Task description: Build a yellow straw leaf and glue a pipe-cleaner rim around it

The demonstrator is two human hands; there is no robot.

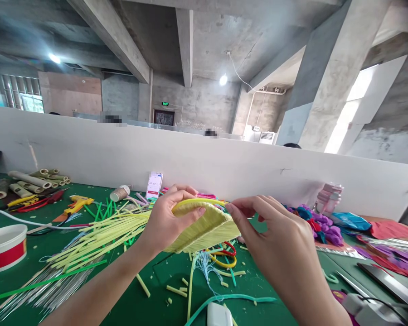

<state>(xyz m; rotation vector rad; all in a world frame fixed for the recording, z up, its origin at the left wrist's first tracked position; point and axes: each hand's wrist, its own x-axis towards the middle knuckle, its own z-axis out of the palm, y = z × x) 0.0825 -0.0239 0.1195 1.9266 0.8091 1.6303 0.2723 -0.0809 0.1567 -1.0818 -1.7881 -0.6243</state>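
Up in front of me is a pale yellow folded piece [204, 228], ribbed as if made of chenille stems laid side by side. A brighter yellow strip [199, 201] curves along its top edge. My left hand [172, 217] grips the piece and the strip at the left, thumb on the near face and fingers behind. At the right corner my right hand [272, 231] pinches the strip's end between thumb and index finger. The exact fingertip contact there is partly hidden. Left of the piece lies a bundle of pale yellow chenille stems [105, 235] on the green table [159, 290].
A paper cup [7, 249], a yellow glue gun [77, 204], pliers [23, 199] and bamboo tubes [32, 179] are at the left. A phone [154, 184] leans against the white partition [224, 167]. Purple craft pieces [333, 235] and a white charger [219, 314] lie nearby.
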